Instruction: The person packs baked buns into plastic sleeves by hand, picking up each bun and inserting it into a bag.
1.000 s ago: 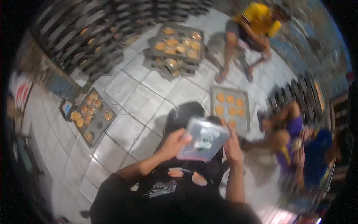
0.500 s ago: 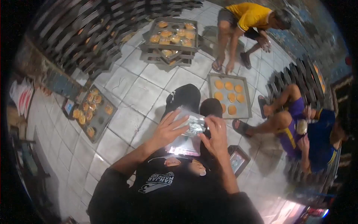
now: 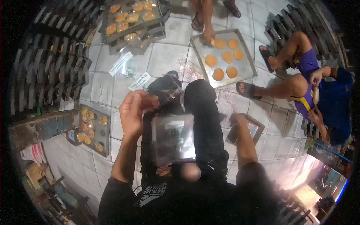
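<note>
My left hand (image 3: 132, 112) is raised over my left knee, its fingers pinched on a clear printed plastic bag (image 3: 129, 69) that spreads out thinly beyond them. On my lap, between my thighs, lies a flat stack of similar clear plastic bags (image 3: 173, 140) with printing on it. My right hand (image 3: 237, 119) reaches down to the right of my leg, at the near edge of a small dark-rimmed tray or box (image 3: 252, 129) on the floor. Motion blur and the angle hide its fingers, so its grip does not show.
A metal tray (image 3: 243, 69) with several round buns lies ahead, a co-worker's hand (image 3: 209, 35) touching one. Stacked trays of wrapped buns (image 3: 131, 17) stand ahead left, another tray (image 3: 102, 135) at left. A seated co-worker (image 3: 330, 101) handles a bun at right. Dark racks (image 3: 48, 71) line the wall.
My hands have parted from above the lap stack: the left moved outward and forward with a bag, the right went down to the right. The view has shifted.
</note>
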Demonstrator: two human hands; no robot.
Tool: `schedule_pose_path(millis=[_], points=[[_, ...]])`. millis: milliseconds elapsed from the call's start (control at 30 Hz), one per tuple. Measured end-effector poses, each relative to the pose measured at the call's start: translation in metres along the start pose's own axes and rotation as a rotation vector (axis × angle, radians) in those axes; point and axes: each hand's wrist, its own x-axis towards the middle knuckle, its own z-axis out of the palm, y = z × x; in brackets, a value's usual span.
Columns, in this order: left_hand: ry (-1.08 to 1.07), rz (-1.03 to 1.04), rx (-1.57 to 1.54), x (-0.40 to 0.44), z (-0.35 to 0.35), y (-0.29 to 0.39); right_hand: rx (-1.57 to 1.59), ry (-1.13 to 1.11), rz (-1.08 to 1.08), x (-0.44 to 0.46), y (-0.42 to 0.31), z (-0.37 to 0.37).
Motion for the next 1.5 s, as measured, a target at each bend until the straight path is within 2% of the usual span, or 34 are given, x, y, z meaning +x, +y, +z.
schedule_pose_path(millis=[67,133,167,267,333,367,400,433,500,567,600,633,700,733,767,800,833,867,900,933,1000,1033,1100,1133,1167,1233,1267,1333,1400,1467,1500], points=[[0.023,-0.027,0.004,0.028,0.007,-0.018,0.431,-0.24,-0.01,0.026,-0.002,-0.014],[0.016,0.005,0.227,0.034,0.017,-0.035,0.792,-0.35,0.006,0.061,-0.003,-0.036],[0.058,0.019,0.252,0.034,0.029,-0.035,0.914,-0.343,0.014,0.082,-0.003,-0.046],[0.066,-0.078,0.221,0.037,0.018,-0.048,1.056,-0.026,0.019,0.168,-0.002,-0.056],[0.079,0.017,0.196,0.035,0.007,-0.053,0.771,0.282,-0.004,0.249,0.016,-0.033],[0.085,-0.007,0.224,0.033,0.006,-0.054,0.715,0.372,0.002,0.278,0.019,-0.034],[0.177,-0.042,0.147,0.028,0.006,-0.052,0.8,0.34,-0.039,0.306,0.027,-0.035],[0.188,0.002,0.274,0.033,0.009,-0.05,0.641,0.358,0.015,0.323,0.03,-0.045],[0.228,0.085,0.534,0.042,0.017,-0.045,0.617,0.543,-0.063,0.332,0.02,-0.045],[0.18,0.123,0.404,0.046,0.021,-0.046,0.525,0.455,0.145,0.373,0.03,-0.02],[0.198,0.127,0.363,0.048,0.022,-0.048,0.531,0.446,0.151,0.362,0.023,-0.027],[0.195,0.121,0.367,0.049,0.021,-0.049,0.376,0.328,0.068,0.349,0.016,-0.036],[0.175,0.132,0.356,0.052,0.022,-0.048,0.31,0.2,0.146,0.311,-0.021,-0.077],[0.172,0.148,0.348,0.05,0.021,-0.046,0.402,0.19,0.309,0.288,-0.043,-0.101],[0.244,0.088,0.417,0.048,0.02,-0.046,0.479,0.222,0.375,0.284,-0.057,-0.09],[0.316,0.032,0.484,0.045,0.018,-0.046,0.569,0.275,0.219,0.32,-0.042,-0.012],[0.312,0.063,0.467,0.044,0.015,-0.048,0.814,0.31,0.173,0.278,-0.056,-0.046],[0.229,0.077,0.385,0.047,0.013,-0.052,0.807,0.27,0.254,0.26,-0.058,-0.065],[0.143,0.091,0.304,0.049,0.013,-0.053,0.897,0.242,0.234,0.227,-0.057,-0.098],[0.136,0.128,0.283,0.05,0.016,-0.049,1.018,0.325,0.181,0.223,-0.046,-0.09],[0.169,0.039,0.356,0.05,0.025,-0.041,1.266,0.42,0.216,0.135,-0.059,-0.17],[0.159,0.082,0.315,0.049,0.027,-0.038,1.396,0.557,0.196,0.09,-0.07,-0.194],[0.201,-0.008,0.244,0.048,0.031,-0.034,2.051,0.429,-0.146,0.043,-0.071,-0.2],[0.211,-0.108,0.138,0.048,0.031,-0.032,2.29,0.284,-0.141,0.007,-0.08,-0.23],[0.198,-0.061,0.098,0.048,0.028,-0.032,2.362,0.188,-0.309,-0.003,-0.079,-0.229],[-0.033,-0.063,-0.026,0.048,0.019,-0.033,2.434,0.06,-0.387,-0.029,-0.087,-0.262],[-0.056,-0.055,-0.072,0.045,0.02,-0.031,2.395,0.071,-0.453,-0.043,-0.096,-0.28],[-0.035,-0.142,-0.281,0.045,0.015,-0.024,2.224,0.232,-0.567,-0.08,-0.123,-0.321],[0.01,-0.105,-0.412,0.044,0.016,-0.017,1.76,0.48,-0.574,-0.141,-0.159,-0.357],[0.022,-0.263,-0.484,0.048,0.012,-0.017,1.57,0.548,-0.573,-0.2,-0.209,-0.364],[0.034,-0.231,-0.512,0.049,0.011,-0.019,1.414,0.68,-0.562,-0.221,-0.239,-0.359]])
